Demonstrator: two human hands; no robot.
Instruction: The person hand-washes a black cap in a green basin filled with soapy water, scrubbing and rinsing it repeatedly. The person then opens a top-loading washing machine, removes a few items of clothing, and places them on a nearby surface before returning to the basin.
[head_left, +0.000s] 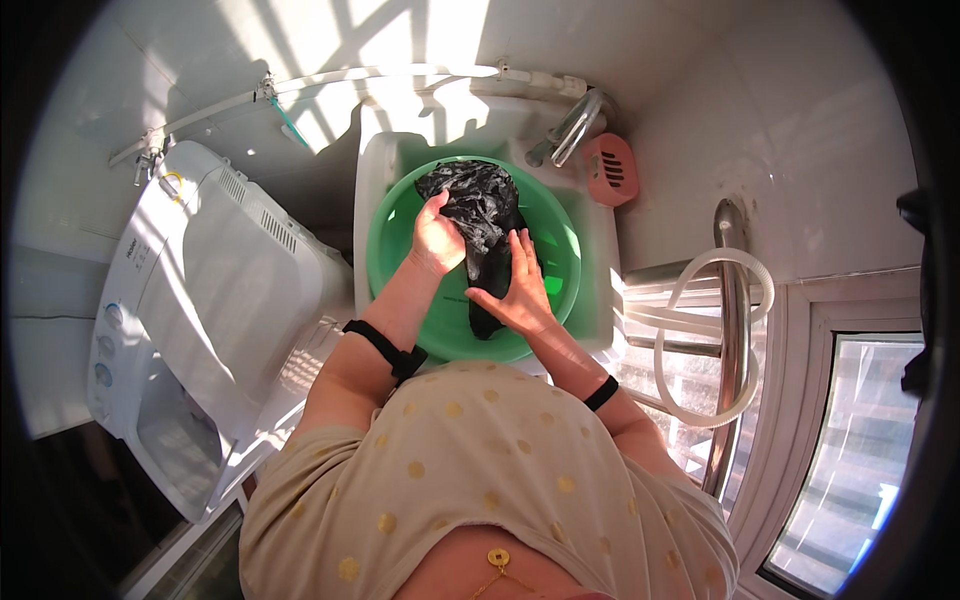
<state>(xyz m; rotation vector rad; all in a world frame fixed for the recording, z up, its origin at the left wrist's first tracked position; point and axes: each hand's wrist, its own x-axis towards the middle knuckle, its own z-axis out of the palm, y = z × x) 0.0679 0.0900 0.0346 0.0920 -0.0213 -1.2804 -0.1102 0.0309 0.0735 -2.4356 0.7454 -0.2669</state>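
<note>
A wet black cloth (487, 210) with whitish suds lies in a green plastic basin (390, 300), which is set in a white sink (615, 285). At the cloth's left edge is my left hand (441, 236), palm partly turned up and thumb raised; whether its fingers grip the cloth is hidden. My right hand (521, 289) rests against the cloth's right side, with the fingers stretched and the thumb apart, over its lower part. The lower end of the cloth hangs down towards me inside the basin.
A chrome faucet (577, 127) and a pink slotted plastic holder (611, 171) are at the sink's back right. A white washing machine (240, 285) stands left, its lid raised. Right of the sink, a coiled white hose (761, 281) hangs on a metal rail (731, 300) beside a window.
</note>
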